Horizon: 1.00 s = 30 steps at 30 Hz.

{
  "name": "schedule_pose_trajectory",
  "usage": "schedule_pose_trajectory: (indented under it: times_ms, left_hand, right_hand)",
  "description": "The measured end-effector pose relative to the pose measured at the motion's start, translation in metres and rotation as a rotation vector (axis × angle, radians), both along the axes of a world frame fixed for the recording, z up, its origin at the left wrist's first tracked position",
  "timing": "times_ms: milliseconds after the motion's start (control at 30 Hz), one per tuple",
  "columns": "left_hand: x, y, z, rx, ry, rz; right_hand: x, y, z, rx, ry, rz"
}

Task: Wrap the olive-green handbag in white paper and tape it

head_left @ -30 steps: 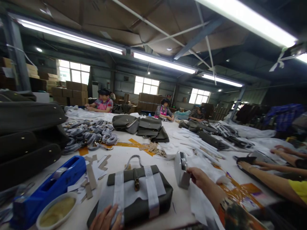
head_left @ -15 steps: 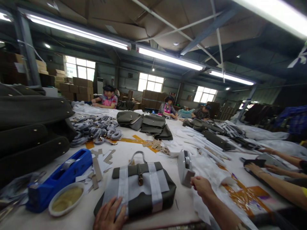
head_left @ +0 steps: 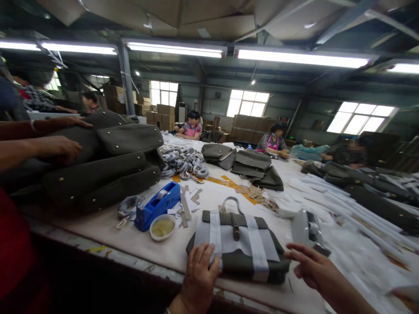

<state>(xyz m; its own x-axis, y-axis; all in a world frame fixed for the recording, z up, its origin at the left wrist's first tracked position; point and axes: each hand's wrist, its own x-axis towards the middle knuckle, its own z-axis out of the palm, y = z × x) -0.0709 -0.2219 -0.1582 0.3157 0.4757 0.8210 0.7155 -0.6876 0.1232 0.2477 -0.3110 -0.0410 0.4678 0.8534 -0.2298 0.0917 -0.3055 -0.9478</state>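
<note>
A dark olive handbag (head_left: 240,267) lies on the table in front of me. Grey-white protective sheet and two pale wrapped bands cover its front, and a brass buckle sits at the middle. The wrapped handle stands up behind it. My left hand (head_left: 201,271) rests with fingers spread on the bag's lower left front. Just off the bag's right end hovers my right hand (head_left: 316,265), its fingers apart and nothing visible in them. Behind that hand stands a white tape dispenser (head_left: 303,229).
Left of the bag are a blue tape dispenser (head_left: 159,205) and a white bowl (head_left: 162,239). Farther left, a co-worker's hands (head_left: 62,148) touch a pile of olive bags (head_left: 108,174). Coiled straps (head_left: 183,161) and more bags (head_left: 252,163) lie behind. White wrapping (head_left: 347,244) covers the right side.
The view has swung left, bringing a co-worker at the pile into sight. My right hand has left the white tape dispenser and come nearer the bag, its fingers opened. My left hand stays on the bag.
</note>
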Motion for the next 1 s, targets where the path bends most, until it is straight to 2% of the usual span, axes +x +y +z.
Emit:
schedule_pose_trajectory:
  times_ms: [67,133,200,300,467,800,900,1000]
  left_hand:
    - [-0.001,-0.002,0.003,-0.015,0.014,0.005]
    - [-0.002,-0.003,0.007,-0.03,0.03,0.001]
    - [-0.003,-0.004,0.01,-0.021,0.029,-0.011]
    - [-0.005,-0.004,0.012,0.002,0.014,-0.017]
    - [-0.005,-0.005,0.011,0.005,0.003,-0.033]
    - [-0.005,-0.001,0.002,-0.05,0.007,-0.083]
    - [-0.005,0.0,0.003,-0.008,-0.011,-0.094]
    - [-0.004,0.0,0.005,0.018,-0.032,-0.086]
  right_hand:
    - [-0.046,0.013,0.018,-0.056,0.221,0.232]
    - [-0.09,0.026,0.026,-0.105,0.317,0.413]
    - [-0.124,0.037,0.023,-0.147,0.396,0.543]
    - [-0.154,0.052,0.008,-0.208,0.45,0.603]
    - [-0.163,0.07,-0.009,-0.317,0.341,0.568]
    - [-0.171,0.079,-0.009,-0.371,0.12,0.577]
    - [-0.17,0.086,-0.016,-0.404,-0.087,0.604]
    - [-0.161,0.096,-0.017,-0.19,-0.526,0.635]
